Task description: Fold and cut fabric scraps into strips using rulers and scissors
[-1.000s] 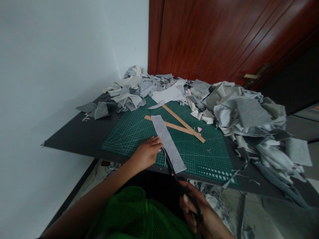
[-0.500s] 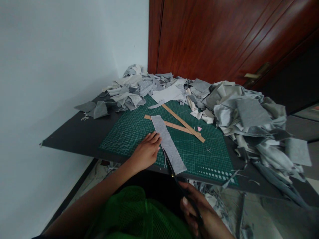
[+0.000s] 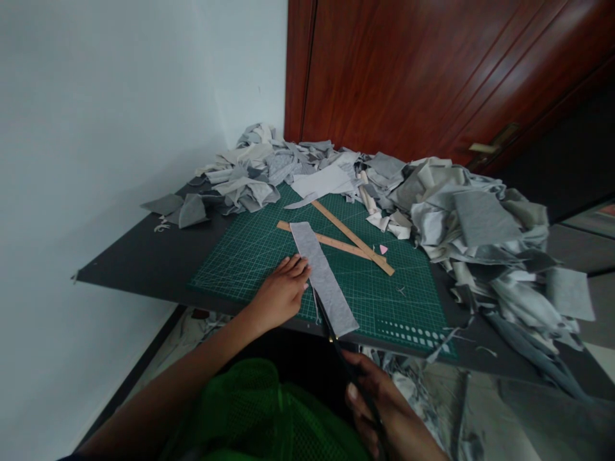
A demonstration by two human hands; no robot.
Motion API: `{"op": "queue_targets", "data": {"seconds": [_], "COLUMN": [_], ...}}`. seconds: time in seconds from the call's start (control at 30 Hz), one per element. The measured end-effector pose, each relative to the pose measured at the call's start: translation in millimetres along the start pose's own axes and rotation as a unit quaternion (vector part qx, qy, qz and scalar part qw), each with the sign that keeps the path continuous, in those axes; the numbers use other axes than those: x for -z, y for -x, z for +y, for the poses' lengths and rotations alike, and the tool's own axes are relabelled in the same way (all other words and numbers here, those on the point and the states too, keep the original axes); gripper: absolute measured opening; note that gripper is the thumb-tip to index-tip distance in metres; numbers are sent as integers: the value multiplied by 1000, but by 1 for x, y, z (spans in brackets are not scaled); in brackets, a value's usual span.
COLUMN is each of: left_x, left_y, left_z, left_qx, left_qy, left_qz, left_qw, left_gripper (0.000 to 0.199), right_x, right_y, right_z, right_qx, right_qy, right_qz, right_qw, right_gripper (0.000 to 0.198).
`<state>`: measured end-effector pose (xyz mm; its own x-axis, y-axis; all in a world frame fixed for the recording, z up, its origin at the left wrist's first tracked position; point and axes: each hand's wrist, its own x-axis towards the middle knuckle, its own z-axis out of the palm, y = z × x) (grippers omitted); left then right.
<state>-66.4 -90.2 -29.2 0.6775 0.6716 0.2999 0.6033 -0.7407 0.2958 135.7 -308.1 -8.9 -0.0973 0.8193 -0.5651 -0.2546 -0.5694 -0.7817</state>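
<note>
A long, narrow strip of grey fabric [image 3: 330,287] lies slantwise on the green cutting mat [image 3: 230,256]. My left hand [image 3: 284,291] rests flat on the strip's left edge, fingers stretched out together. Black-handled scissors [image 3: 331,338] are gripped by my right hand [image 3: 379,400] below the mat's front edge. Their blades point away from me along the left edge of the strip, close to my left fingertips. A thin sliver of fabric [image 3: 316,306] hangs beside the blades. Beyond my left hand, one wooden ruler [image 3: 336,243] passes under the strip and a second ruler [image 3: 355,238] crosses it.
Heaps of grey and white fabric scraps [image 3: 485,218] cover the table's right side and back [image 3: 269,166]. A pink triangular piece [image 3: 383,249] lies near the rulers. A white wall [image 3: 120,115] stands at left, a wooden door [image 3: 384,77] behind. More scraps [image 3: 413,390] lie below the table.
The view has shifted very slightly. My right hand and the scissor handles have moved a little to the left; my left hand stays on the strip.
</note>
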Motion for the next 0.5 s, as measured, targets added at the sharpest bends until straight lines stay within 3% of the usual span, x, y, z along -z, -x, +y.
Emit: {"op": "queue_targets", "data": {"seconds": [0.5], "left_x": [8], "left_y": [-1], "left_z": [5], "left_qx": [17], "left_qy": [-3], "left_qz": [-43], "left_qw": [999], "left_gripper": [42], "right_x": [-1], "right_y": [0], "right_z": [-4], "right_qx": [-13], "right_qy": [-35], "right_qz": [0], "right_qw": [999], "right_gripper": [80]}}
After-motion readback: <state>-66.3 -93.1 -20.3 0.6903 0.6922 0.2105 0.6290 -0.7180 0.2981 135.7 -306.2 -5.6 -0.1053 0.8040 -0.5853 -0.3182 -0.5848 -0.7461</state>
